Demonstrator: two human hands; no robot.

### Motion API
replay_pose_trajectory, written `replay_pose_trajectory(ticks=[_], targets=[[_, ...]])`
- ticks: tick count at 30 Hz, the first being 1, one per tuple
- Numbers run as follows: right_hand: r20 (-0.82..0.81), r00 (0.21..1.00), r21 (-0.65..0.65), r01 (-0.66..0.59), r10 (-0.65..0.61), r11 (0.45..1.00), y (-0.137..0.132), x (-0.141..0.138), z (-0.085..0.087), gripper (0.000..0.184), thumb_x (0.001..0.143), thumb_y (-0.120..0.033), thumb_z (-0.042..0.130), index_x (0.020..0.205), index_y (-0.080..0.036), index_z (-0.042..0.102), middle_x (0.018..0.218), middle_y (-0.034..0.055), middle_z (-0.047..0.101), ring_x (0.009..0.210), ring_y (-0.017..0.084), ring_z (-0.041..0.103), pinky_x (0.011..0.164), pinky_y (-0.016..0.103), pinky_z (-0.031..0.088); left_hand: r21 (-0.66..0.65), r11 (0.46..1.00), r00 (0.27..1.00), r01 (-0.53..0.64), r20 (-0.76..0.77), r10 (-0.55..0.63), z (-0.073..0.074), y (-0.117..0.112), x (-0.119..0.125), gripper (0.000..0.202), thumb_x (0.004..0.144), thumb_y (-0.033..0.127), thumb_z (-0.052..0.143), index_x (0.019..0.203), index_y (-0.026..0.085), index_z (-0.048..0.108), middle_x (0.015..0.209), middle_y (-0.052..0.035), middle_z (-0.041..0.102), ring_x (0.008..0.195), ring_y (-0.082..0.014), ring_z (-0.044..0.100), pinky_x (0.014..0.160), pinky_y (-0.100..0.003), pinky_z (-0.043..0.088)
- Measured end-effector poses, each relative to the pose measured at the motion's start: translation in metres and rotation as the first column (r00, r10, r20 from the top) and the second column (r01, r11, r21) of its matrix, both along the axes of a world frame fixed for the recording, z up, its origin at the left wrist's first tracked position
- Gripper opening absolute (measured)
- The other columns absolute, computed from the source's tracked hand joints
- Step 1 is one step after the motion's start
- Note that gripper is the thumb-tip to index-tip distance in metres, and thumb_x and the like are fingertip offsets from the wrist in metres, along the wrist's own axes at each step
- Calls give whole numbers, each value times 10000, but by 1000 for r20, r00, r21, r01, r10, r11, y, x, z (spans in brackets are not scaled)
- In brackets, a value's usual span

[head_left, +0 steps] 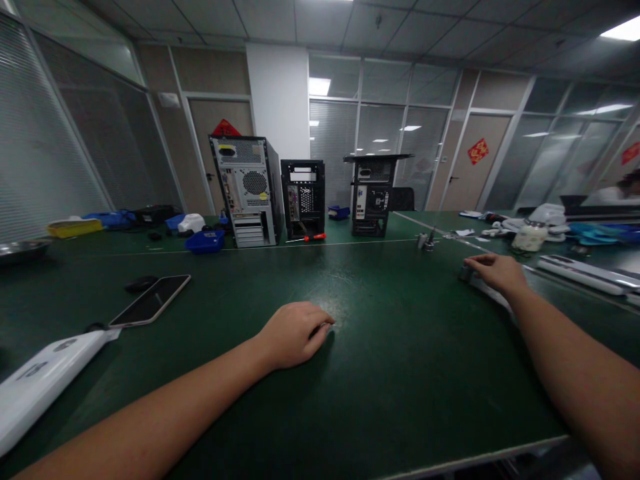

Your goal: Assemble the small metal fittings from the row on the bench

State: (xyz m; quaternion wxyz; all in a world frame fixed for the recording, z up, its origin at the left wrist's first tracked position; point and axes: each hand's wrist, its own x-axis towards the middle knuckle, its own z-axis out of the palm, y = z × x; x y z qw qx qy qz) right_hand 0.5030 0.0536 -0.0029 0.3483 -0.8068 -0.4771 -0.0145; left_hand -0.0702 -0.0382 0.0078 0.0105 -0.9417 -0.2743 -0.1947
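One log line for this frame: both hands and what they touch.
left hand: palm down on green table, grip unclear | right hand: touching small grey part | phone: flat, left of left hand

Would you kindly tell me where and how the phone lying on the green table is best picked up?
Probably by its two long edges, coming down from above. The phone lies flat, screen up, slanted on the table, so only its thin sides offer a hold. The left hand is the nearer one. A small dark object lies just beyond its left edge.
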Motion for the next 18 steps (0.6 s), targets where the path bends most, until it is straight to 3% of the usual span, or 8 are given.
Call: replay_pose_trajectory(ticks=[15,18], targets=[[-330,943,21,-35,40,999,2,0,-8,394,752,-442,764,1026,-159,750,989,131,770,729,240,730,688,331,546,4,1000,1000,1,-12,-1,-2,1,-2,286,1002,251,467,1126,180,715,991,-61,745,900,-217,670,811,-355,519],[-267,961,48,-60,71,997,6,5,-12,334,779,-407,721,996,-155,751,938,132,770,692,228,716,651,318,559,11,1000,1000,6,-11,-6,-2,1,0,284,1003,251,467,1123,180,714,992,-60,746,902,-218,671,813,-353,517]])
